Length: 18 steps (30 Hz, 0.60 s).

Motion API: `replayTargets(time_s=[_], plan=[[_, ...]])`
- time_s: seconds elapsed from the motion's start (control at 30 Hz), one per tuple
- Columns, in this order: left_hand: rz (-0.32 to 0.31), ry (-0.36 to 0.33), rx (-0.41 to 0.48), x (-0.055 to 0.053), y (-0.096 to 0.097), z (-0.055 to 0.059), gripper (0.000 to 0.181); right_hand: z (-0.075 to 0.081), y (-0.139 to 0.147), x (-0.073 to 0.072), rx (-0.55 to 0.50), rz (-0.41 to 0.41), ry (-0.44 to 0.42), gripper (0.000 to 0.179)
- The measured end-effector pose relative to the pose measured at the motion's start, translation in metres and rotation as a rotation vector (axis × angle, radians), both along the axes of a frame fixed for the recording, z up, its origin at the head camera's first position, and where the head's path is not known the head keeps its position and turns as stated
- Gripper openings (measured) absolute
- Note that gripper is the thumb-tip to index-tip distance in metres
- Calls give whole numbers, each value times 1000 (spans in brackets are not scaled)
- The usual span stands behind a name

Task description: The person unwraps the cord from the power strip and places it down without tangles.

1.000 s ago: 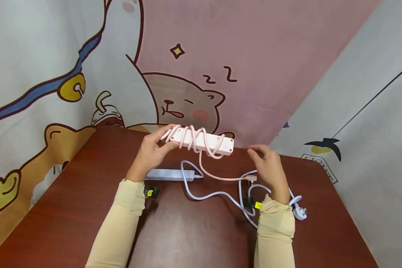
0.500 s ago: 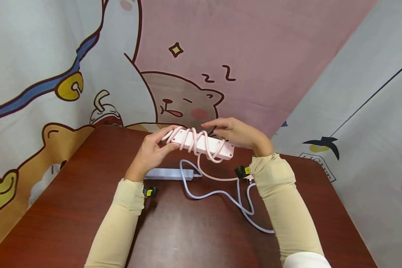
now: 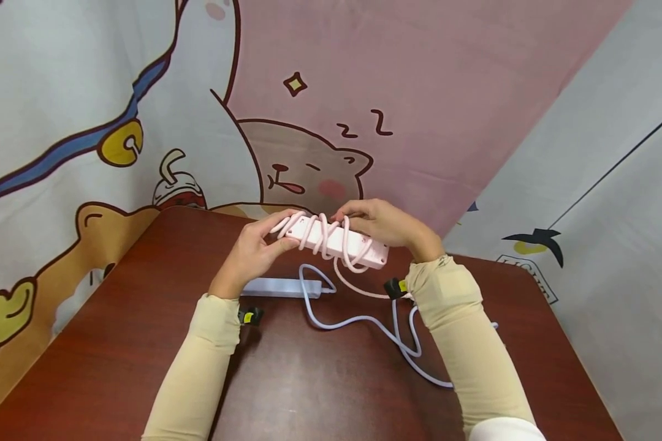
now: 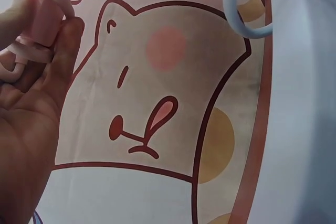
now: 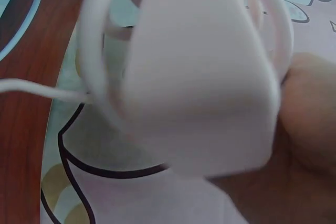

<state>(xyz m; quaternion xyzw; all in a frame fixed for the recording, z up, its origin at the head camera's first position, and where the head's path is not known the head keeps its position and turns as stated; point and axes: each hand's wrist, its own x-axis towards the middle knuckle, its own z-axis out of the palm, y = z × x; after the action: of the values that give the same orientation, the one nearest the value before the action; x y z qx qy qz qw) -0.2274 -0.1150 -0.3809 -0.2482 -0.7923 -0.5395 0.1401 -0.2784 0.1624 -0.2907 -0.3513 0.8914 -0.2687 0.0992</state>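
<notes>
Your right hand (image 3: 383, 223) is closing in on the pink power strip (image 3: 335, 244), where a second ago it was hanging apart, off to the right; your left hand (image 3: 252, 250) is staying on the strip's left end.

Nearest to you, two beige sleeves, left (image 3: 190, 367) and right (image 3: 474, 343), are reaching forward over the dark red-brown worktop (image 3: 303, 380). Small black devices with yellow marks are sitting at your left wrist (image 3: 250, 316) and right wrist (image 3: 394, 288).

Beyond them, your left fingers are clamping the strip's end, thumb on the near side. Your right fingers are bending over its far edge, tips at the cord turns; you cannot tell from these views whether they are pinching the cord. The strip is hanging in the air between both hands, tilting down to the right, with pink cord (image 3: 325, 231) winding around it in several loose turns. From its underside, one length of cord is trailing down toward the right wrist. In the right wrist view the strip's blurred end is filling the middle.

Lower down, a pale blue strip (image 3: 281, 287) is lying on the worktop behind your left wrist, its cord (image 3: 358, 318) looping rightward.

Farthest away, a printed cloth (image 3: 436, 92) is showing a sleeping bear on pink.
</notes>
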Motion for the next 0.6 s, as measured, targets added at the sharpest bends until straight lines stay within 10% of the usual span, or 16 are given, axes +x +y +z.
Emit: replayTargets(time_s=[0.6], plan=[[98,13,9,-2,-12,1,51,-21,1,3,-274,-16,507,19]])
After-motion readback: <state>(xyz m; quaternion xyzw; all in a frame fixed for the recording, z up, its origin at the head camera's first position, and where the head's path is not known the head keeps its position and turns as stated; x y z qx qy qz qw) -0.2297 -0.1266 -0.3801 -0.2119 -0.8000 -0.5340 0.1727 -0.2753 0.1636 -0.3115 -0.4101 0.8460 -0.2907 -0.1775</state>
